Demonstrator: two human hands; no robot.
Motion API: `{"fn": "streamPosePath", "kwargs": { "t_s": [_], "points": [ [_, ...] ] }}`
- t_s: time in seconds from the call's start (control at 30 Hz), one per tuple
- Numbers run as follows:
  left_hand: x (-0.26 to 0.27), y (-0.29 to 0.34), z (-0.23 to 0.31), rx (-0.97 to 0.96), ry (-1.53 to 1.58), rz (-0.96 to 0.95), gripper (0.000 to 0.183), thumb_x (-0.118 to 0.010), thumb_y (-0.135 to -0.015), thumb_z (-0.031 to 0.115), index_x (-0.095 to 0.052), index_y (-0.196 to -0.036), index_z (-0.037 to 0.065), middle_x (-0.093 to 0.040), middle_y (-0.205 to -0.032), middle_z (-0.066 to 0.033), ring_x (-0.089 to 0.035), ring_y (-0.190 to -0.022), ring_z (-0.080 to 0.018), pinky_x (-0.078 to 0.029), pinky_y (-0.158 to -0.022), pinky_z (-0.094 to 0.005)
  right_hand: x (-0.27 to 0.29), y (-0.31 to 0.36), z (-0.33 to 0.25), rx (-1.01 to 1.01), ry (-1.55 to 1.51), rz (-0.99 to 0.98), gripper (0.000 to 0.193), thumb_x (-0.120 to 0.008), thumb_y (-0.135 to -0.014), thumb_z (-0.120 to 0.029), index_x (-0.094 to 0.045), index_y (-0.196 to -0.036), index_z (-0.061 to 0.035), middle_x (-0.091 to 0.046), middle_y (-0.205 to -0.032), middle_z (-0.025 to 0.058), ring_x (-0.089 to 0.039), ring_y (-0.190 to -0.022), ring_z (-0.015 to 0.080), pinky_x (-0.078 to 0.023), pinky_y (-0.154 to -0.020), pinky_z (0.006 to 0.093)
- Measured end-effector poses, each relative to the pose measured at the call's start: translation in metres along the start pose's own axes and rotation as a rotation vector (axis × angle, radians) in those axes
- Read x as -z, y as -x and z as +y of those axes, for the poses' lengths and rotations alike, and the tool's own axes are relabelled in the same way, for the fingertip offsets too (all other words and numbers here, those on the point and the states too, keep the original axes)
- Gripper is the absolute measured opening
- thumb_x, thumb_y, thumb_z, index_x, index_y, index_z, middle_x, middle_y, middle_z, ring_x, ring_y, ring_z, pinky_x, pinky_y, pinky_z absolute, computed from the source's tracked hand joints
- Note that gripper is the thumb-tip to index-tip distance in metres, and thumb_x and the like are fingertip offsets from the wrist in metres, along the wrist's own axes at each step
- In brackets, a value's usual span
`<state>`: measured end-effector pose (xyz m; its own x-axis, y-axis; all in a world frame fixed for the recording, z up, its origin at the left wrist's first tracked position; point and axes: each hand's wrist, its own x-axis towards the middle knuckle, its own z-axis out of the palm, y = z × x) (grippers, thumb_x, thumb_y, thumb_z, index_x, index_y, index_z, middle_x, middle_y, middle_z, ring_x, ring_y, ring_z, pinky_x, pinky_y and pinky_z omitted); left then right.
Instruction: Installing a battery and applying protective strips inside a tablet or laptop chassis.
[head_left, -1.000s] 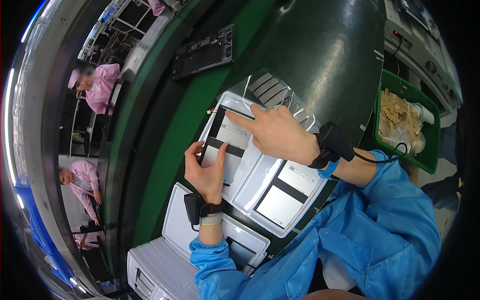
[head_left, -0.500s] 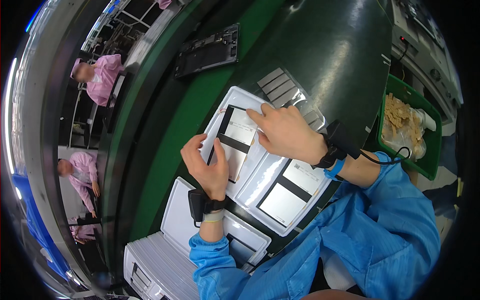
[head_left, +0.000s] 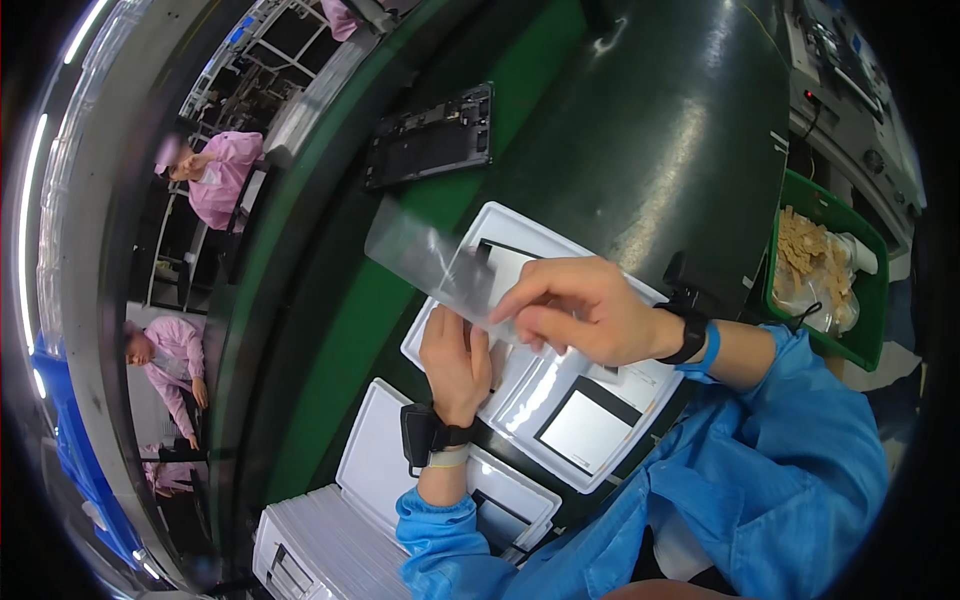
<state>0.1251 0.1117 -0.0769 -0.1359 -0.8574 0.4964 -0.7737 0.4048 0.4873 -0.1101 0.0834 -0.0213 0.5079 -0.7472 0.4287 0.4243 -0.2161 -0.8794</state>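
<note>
Green and glossy, the table (head_left: 590, 165) carries nearly everything near us. On it lies a white plastic two-part tray (head_left: 520, 405), spread flat under both hands, with a stack of white trays (head_left: 335, 535) behind its near left corner. To our right stands a green bin (head_left: 868, 325) of crumpled scraps; beyond the tray, towards the left, lies an open black device chassis (head_left: 430, 145).

Our right hand (head_left: 590, 310) has its grip pinched, thumb and forefinger grasping the near end of a film. Our left hand (head_left: 455, 370) curls low over the tray's left part; we cannot tell whether that grip touches or holds anything.

Each tray part holds a flat silver battery pack: the right pack (head_left: 585, 428) is plainly in view, the left pack (head_left: 515, 263) half hidden by fingers and film.

The clear film (head_left: 430, 260) itself, blurred, hangs over the tray's left edge and the green strip past it. Its long axis slants from the pinching fingers away to the far left, the free end pointing towards the chassis side. We judge the lifting mostly done, since most of its length stands clear of the left pack; setting it down and letting go are left.
</note>
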Motion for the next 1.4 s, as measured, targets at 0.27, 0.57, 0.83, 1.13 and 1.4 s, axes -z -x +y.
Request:
{"fn": "streamPosePath", "kwargs": {
  "t_s": [0.27,0.57,0.83,1.13,1.4],
  "points": [
    [0.010,0.004,-0.001,0.216,0.509,0.096,0.057,-0.041,-0.110,0.049,-0.066,-0.112,-0.002,-0.070,-0.096,-0.0058,-0.055,-0.073,-0.0106,-0.041,-0.064,-0.0273,0.040,-0.018,0.040,-0.442,-0.502,0.261,0.018,-0.062,-0.102,-0.017,-0.062,-0.114,-0.0026,-0.068,-0.095,0.0079,-0.068,-0.081,0.0161,-0.055,-0.073,0.0278],
    [0.006,-0.003,-0.014,0.602,0.783,0.365,0.021,-0.060,-0.107,0.025,-0.064,-0.099,0.006,-0.060,-0.086,0.0045,-0.047,-0.074,-0.0012,-0.035,-0.068,-0.0181,0.033,-0.019,0.037,-0.495,-0.298,0.055,0.034,-0.062,-0.101,-0.021,-0.065,-0.125,0.0036,-0.072,-0.114,0.0183,-0.071,-0.104,0.0243,-0.055,-0.094,0.0367],
    [0.004,-0.008,-0.003,0.393,0.450,0.696,0.033,-0.082,-0.086,0.007,-0.063,-0.112,0.004,-0.065,-0.112,-0.0110,-0.059,-0.094,-0.0176,-0.047,-0.086,-0.0318,0.034,-0.020,0.042,-0.480,-0.208,-0.029,0.028,-0.065,-0.099,-0.014,-0.065,-0.122,0.0024,-0.072,-0.122,0.0197,-0.072,-0.108,0.0240,-0.057,-0.090,0.0338],
    [0.004,-0.006,0.019,-0.122,-0.101,0.250,0.042,-0.088,-0.076,0.010,-0.071,-0.113,0.003,-0.072,-0.112,-0.0106,-0.065,-0.102,-0.0294,-0.048,-0.092,-0.0398,0.025,-0.018,0.030,-0.389,-0.195,-0.111,0.026,-0.060,-0.101,-0.008,-0.063,-0.125,0.0012,-0.069,-0.129,0.0189,-0.066,-0.122,0.0251,-0.055,-0.097,0.0354],
    [0.006,-0.004,0.018,-0.120,0.031,0.269,0.033,-0.087,-0.075,0.007,-0.074,-0.105,0.003,-0.074,-0.100,-0.0093,-0.066,-0.091,-0.0280,-0.049,-0.082,-0.0365,0.025,-0.017,0.044,-0.159,-0.091,-0.254,0.039,-0.049,-0.098,0.007,-0.058,-0.136,0.0049,-0.066,-0.134,0.0193,-0.062,-0.130,0.0260,-0.051,-0.108,0.0378]
  ]
}}
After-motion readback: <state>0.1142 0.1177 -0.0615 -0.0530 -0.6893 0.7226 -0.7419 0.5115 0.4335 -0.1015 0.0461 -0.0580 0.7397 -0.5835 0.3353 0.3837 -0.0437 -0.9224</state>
